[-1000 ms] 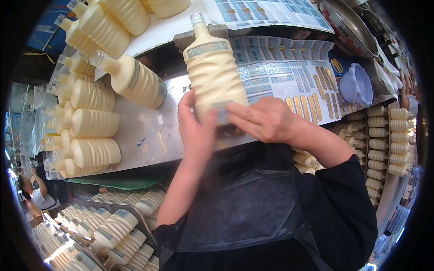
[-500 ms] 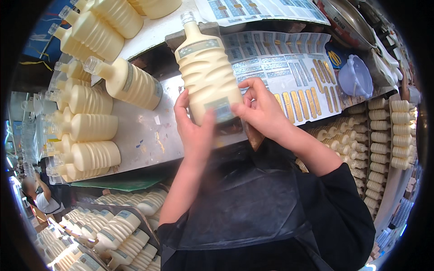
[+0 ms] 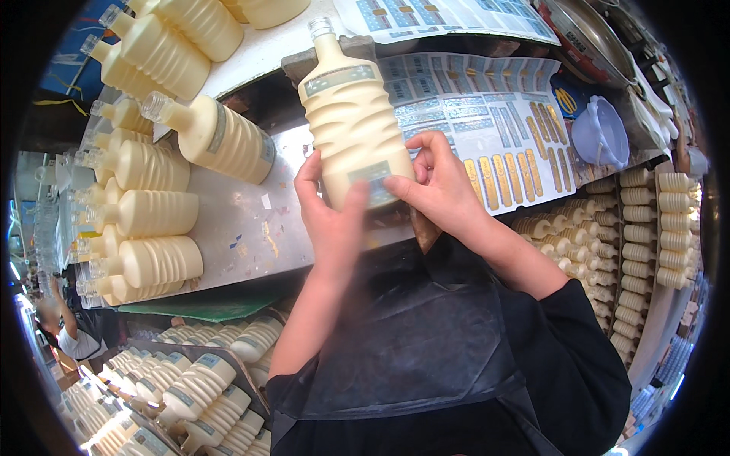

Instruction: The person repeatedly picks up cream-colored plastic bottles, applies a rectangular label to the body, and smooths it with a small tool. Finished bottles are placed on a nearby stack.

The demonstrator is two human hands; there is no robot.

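Bottle (image 3: 353,114), cream-filled and ribbed, sits upper centre of frame; we grip its base, left hand (image 3: 331,220) wrapped beneath, right hand (image 3: 437,186) pinching the lower label (image 3: 371,181). We judge it heavy, rigid and smooth; its ribs give purchase.

Black short-sleeved top under a dark apron (slightly glossy), forearms bare.
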